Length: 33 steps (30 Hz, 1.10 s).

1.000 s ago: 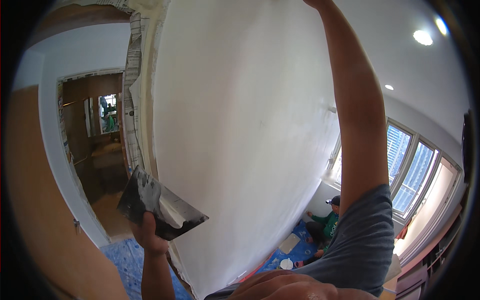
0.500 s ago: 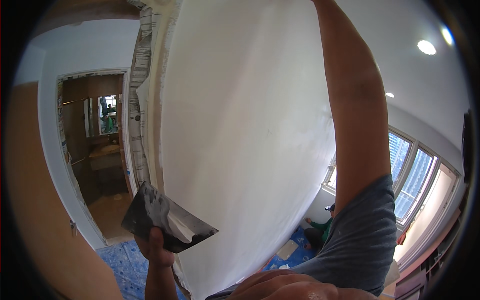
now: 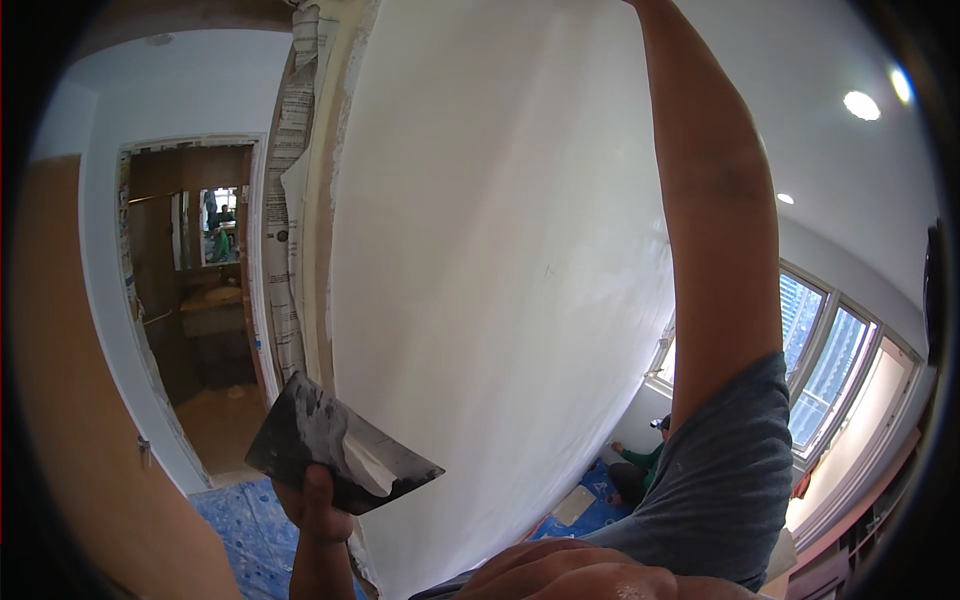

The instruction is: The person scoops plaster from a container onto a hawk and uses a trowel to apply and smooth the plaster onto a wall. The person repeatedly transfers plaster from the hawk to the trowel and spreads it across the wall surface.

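Observation:
My left hand (image 3: pixel 320 508) grips a dark, flat rectangular putty board (image 3: pixel 300 430) by its lower edge, thumb on the upper face. White putty (image 3: pixel 365 465) is smeared over the board in a thick streak. My right arm (image 3: pixel 712 190) stretches straight up beside the large off-white wall (image 3: pixel 490 250). That arm's hand lies past the upper edge of the picture, so its fingers and anything in them are hidden.
Printed paper (image 3: pixel 290 130) covers the frame along the wall's left edge. A doorway (image 3: pixel 190 300) opens at left. Blue sheeting (image 3: pixel 250 530) covers the floor. Another person (image 3: pixel 640 470) sits low at right, below the windows (image 3: pixel 830 370).
My view has shifted slightly, and the wall's left edge sits a little farther right. The board has moved slightly down and right in the picture. My right arm stays raised.

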Available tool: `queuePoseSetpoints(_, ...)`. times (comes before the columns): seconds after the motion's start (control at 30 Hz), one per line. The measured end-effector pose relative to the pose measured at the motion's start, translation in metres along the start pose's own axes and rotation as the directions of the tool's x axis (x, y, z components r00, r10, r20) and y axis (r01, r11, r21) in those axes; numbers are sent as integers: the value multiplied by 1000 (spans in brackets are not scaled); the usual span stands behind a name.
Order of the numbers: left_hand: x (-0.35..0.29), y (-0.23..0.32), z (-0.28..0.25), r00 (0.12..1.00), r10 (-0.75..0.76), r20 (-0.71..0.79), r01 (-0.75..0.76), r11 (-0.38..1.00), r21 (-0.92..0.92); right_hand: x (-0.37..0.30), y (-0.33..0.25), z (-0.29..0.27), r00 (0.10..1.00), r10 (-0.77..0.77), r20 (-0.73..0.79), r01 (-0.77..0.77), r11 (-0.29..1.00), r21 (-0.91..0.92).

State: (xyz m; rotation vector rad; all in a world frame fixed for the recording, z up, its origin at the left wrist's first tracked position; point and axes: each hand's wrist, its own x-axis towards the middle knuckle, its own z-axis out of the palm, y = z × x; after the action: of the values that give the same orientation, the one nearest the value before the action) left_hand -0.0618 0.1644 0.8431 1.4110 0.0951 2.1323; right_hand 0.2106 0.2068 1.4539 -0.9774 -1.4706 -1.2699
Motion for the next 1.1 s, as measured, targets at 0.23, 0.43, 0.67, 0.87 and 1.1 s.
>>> queuePoseSetpoints(0.23,0,-1,2,999,50,-2,-50,996,-75,-17,6,1,1000,-4,29,2,995,98)
queuePoseSetpoints(0.43,-2,-10,2,994,76,-77,-81,995,-57,-77,-1,-20,984,-87,159,66,989,129)
queuePoseSetpoints(0.67,-3,-6,1,996,52,-76,-48,998,41,-160,16,-4,977,-176,118,162,979,121)
queuePoseSetpoints(0.87,-2,-7,-7,999,41,21,-40,999,-30,-139,49,-36,971,-108,214,82,988,129)
queuePoseSetpoints(1.1,-10,-17,-9,994,18,-105,-8,996,93,-45,6,-33,997,-37,-67,36,999,-11)
